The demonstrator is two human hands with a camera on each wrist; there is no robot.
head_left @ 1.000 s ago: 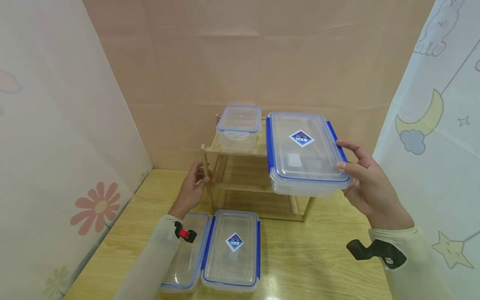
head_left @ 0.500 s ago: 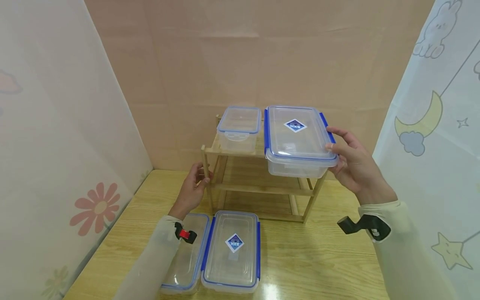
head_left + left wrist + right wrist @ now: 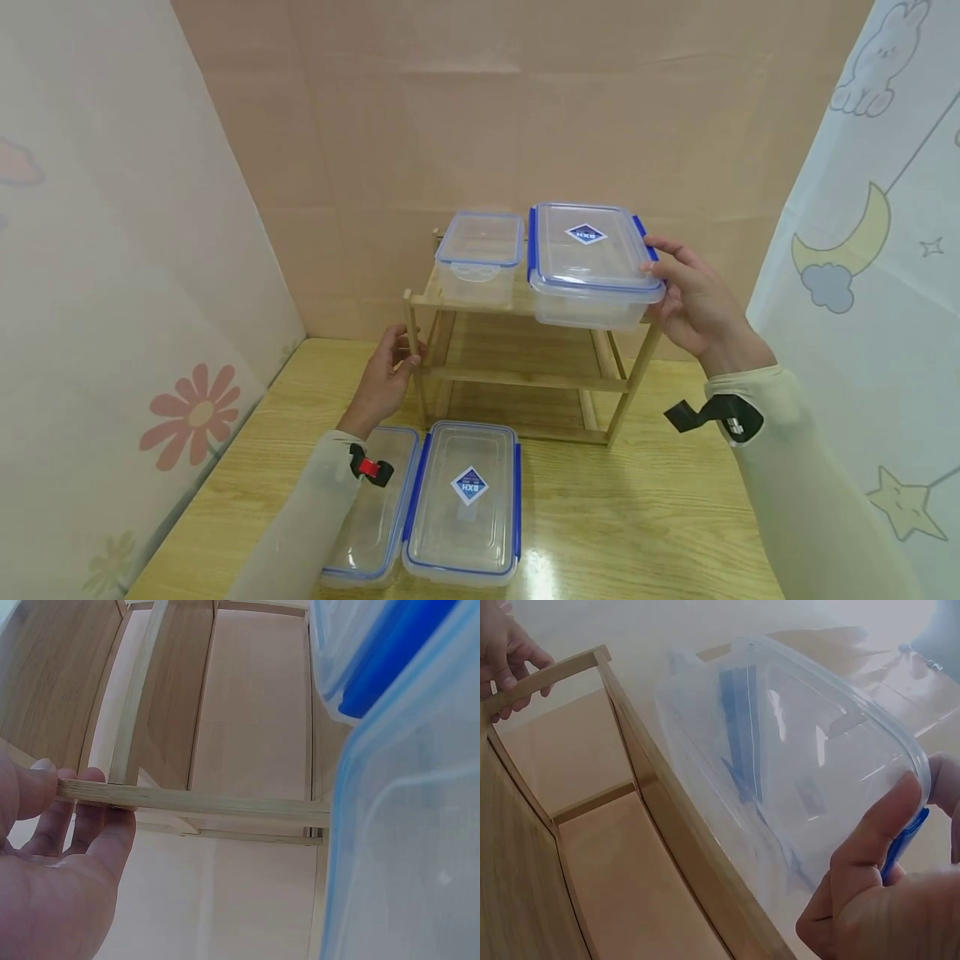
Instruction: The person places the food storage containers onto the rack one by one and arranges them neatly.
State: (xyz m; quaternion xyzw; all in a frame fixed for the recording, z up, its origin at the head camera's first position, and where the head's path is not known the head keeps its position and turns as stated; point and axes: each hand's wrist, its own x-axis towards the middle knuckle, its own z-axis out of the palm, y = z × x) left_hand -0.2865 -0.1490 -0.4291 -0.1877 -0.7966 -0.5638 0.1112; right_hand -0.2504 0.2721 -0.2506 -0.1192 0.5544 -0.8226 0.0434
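My right hand (image 3: 701,308) pinches the right edge of a clear plastic food container (image 3: 558,267) with blue side clips and a diamond label. The container is over the right part of the top shelf of a wooden rack (image 3: 525,382); whether its base touches the shelf is unclear. In the right wrist view, the thumb lies along the container's side (image 3: 810,742). My left hand (image 3: 384,379) grips the rack's left front post (image 3: 225,802), fingers behind it. A smaller clear container (image 3: 480,240) with a light-blue-edged lid sits on the top shelf's left.
Two flat lidded containers lie side by side before the rack: one with blue clips (image 3: 465,533), the other (image 3: 375,508) partly behind my left forearm. The wooden table (image 3: 637,508) extends to the right. Fabric walls (image 3: 487,125) enclose the back and sides.
My right hand has carried the container forward and slightly left, from in front of the rack to over its top shelf. The left hand has stayed on the post.
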